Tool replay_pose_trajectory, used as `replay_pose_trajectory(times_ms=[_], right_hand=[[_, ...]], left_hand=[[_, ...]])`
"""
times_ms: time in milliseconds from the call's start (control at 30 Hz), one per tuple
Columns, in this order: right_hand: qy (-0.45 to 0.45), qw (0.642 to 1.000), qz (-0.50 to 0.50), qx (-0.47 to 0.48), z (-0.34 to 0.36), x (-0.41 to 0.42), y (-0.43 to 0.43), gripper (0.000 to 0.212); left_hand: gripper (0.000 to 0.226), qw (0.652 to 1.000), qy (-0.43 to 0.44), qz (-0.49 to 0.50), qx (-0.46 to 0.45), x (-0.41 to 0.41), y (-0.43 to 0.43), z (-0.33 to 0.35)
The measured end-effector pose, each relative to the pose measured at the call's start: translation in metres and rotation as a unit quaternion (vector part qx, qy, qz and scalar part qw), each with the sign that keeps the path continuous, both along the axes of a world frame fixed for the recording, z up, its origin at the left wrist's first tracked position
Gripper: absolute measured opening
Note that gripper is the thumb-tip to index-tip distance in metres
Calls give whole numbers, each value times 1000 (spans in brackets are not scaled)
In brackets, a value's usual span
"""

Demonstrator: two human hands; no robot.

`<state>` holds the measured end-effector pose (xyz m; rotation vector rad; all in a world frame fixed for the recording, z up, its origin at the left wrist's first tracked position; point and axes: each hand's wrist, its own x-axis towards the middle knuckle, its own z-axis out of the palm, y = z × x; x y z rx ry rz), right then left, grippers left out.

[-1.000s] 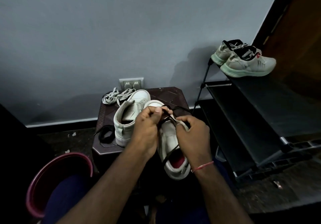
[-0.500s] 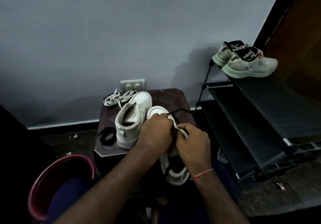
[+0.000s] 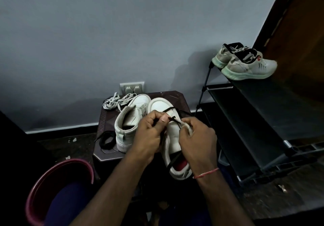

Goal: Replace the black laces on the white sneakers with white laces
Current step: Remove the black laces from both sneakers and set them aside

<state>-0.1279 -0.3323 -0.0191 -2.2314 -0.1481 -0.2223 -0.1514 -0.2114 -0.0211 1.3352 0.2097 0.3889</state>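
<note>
Head view, centre of frame: shows left hand (image 3: pixel 149 134) curled tight, thumb and forefinger pinching black lace (image 3: pixel 172 110) just above the tongue of held sneaker (image 3: pixel 173 132). Shows right hand (image 3: pixel 196 138) close beside it, fingers curled round that sneaker's upper edge, gripping it. Places held sneaker toe toward the wall, heel reaching past the near edge of brown stool (image 3: pixel 178 99), between the two forearms. Finds black lace looping over the toe, another run trailing down into the red-lined opening. Sets second sneaker (image 3: pixel 128 125) just left, upright on the stool; touching the held one or not, cannot tell. Puts white laces (image 3: pixel 114 101) at the stool's far left corner, below wall socket (image 3: pixel 132 88); loose black lace (image 3: pixel 106 140) coiled at the left edge, one end overhanging. Leaves open floor left of the stool down to maroon tub (image 3: pixel 43 178) at lower left. Hems the right side with shoe rack (image 3: pixel 263 111), near the right forearm, grey trainers (image 3: pixel 249 66) on its top shelf.
</note>
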Motion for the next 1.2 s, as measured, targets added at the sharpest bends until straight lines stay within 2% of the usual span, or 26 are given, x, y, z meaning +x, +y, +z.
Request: replay_pose_trajectory(times_ms=[100,233,267,333,467,533,567,633,667,700,733,767,800,867,933,1000,1033,1200], right_hand=[[5,1000,-16,13,11,6,-4,23],[14,1000,-16,12,8,8,-10,18],[23,1000,-13,9,5,7,-10,18],[41,999,-9,0,0,6,-11,19],[55,998,-13,-13,-9,5,-18,10],[51,998,-12,-24,-9,4,-18,6],[53,998,-9,-34,-10,2,-18,8],[60,997,0,-56,-10,1,-17,11],[61,996,2,-69,-12,0,-17,13],[57,995,2,-80,-14,0,-17,15],[51,995,0,-87,-16,-1,-17,17],[46,995,-2,-92,-17,-2,-17,18],[44,994,-3,-95,-18,-3,-17,17],[42,993,1,-107,-21,-6,-14,16],[31,993,3,-115,-22,-7,-13,15],[23,994,4,-109,-24,-7,-13,14],[19,995,7,-100,-25,-8,-14,13],[1,999,0,-42,-30,-12,-15,14]], left_hand=[[8,985,-32,-5,-172,-3,4,14],[6,950,-93,1,-299,-1,24,30],[8,948,-87,-6,-307,0,26,30],[14,963,-52,-25,-263,0,25,28],[18,997,32,-36,-63,5,15,19],[18,999,44,1,-7,11,12,21],[19,998,43,-3,-34,13,11,22],[22,983,27,-75,-164,15,5,28],[23,974,26,-104,-198,14,3,29],[24,977,38,-110,-179,14,3,27],[25,988,53,-98,-106,15,4,21],[26,995,67,-74,19,16,7,13],[26,981,78,-53,168,18,11,8],[18,903,90,-59,415,21,15,1],[26,820,102,-107,553,22,11,1],[35,752,103,-137,637,23,7,1],[31,736,107,-134,655,25,6,1],[22,741,108,-114,653,29,6,-3]])
